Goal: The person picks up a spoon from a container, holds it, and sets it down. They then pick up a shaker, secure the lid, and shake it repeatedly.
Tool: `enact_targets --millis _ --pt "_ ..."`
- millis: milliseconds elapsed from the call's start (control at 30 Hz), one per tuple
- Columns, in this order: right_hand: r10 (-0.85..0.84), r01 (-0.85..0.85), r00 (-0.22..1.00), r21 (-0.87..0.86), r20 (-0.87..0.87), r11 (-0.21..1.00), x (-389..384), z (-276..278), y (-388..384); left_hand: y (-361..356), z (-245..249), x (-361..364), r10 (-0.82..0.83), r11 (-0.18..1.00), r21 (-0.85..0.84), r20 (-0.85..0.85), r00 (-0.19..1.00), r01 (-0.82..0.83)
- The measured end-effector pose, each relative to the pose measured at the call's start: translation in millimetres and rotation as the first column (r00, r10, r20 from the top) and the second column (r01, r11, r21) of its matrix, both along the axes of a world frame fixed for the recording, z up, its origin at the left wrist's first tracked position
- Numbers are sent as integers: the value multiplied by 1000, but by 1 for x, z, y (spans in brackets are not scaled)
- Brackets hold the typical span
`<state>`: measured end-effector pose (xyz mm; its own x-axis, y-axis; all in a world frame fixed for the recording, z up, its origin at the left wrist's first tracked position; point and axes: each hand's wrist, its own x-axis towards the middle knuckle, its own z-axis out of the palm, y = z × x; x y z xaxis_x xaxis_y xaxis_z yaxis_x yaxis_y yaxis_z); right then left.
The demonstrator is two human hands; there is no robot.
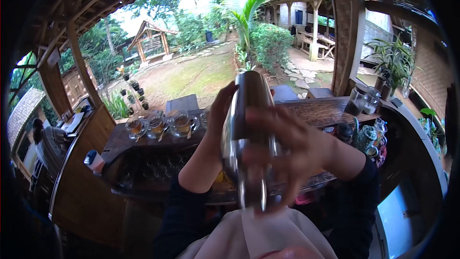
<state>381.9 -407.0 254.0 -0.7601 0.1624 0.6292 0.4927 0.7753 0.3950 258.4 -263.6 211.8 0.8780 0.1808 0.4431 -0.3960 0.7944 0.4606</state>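
Note:
A shiny metal cocktail shaker (252,88) is held up in front of my chest, tilted, its narrow end low and toward me. My left hand (222,115) wraps the shaker's left side, with most of its fingers hidden behind the metal. Across the near and right side lies my right hand (299,146), its fingers curled on the shaker and smeared by motion. Behind the shaker, on the dark wooden counter, glass cups of amber drink (181,123) stand on saucers with small spoons. What the shaker contains is hidden.
Lidded glass jars (355,101) stand at the counter's right end, near several glass bottles and jars (367,136). Upturned-looking glassware (163,168) fills a lower shelf. A container with a dark lid (94,161) sits at left. Another person (48,144) is at far left.

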Motion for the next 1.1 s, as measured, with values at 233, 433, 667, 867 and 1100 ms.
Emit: enact_targets --millis 233,433,667,867,1100 --pt "-119 123 983 25 -138 992 47 20 2 23 14 69 264 888 394 -11 964 -239" --pt "-239 293 874 68 -423 954 75 19 1 26 5 140 454 510 586 438 776 -629" --pt "-592 614 737 -45 -327 788 82 25 -53 0 67 129 197 836 464 246 949 -294" --pt "-177 488 590 174 -788 856 125 20 -13 11 50 219 108 959 283 -245 963 -36" --pt "-306 313 853 -56 -423 948 157 -2 -70 -49 82 165 -1 830 443 611 792 -340"
